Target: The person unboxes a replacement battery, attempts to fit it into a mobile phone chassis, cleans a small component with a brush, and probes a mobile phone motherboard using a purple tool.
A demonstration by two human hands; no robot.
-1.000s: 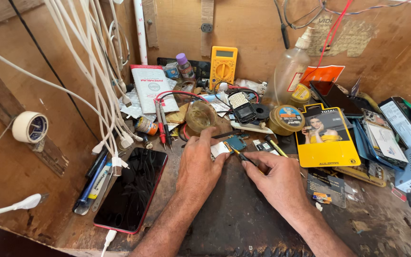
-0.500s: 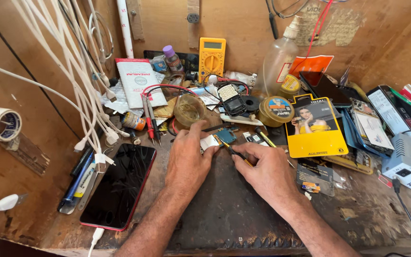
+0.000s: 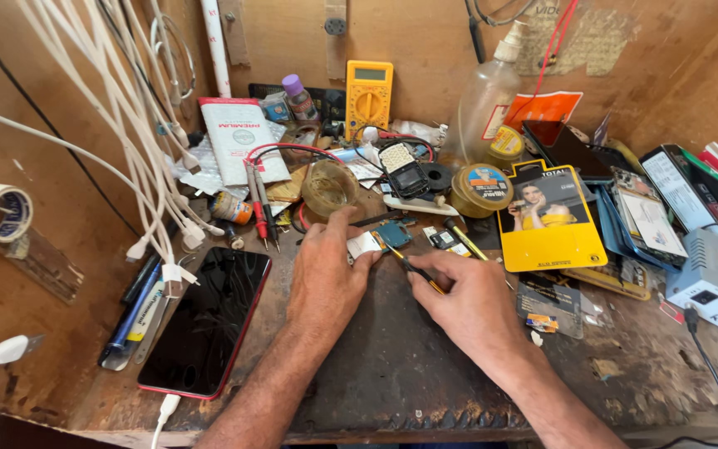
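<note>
Fingers (image 3: 357, 241) of the left hand (image 3: 326, 278) pinch a small circuit board (image 3: 384, 239).
Right hand (image 3: 467, 303) grips a thin tool (image 3: 415, 273), its axis slanting far-left toward the board.

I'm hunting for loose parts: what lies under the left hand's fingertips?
The left hand presses on a small circuit board with a white piece. Only its right part shows; the fingers cover the rest. The right hand holds a thin tool to it.

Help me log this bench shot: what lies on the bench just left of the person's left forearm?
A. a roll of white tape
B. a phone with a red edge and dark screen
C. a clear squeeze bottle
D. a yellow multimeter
B: the phone with the red edge lies flat beside the left hand, a white cable plugged into its near end.
</note>
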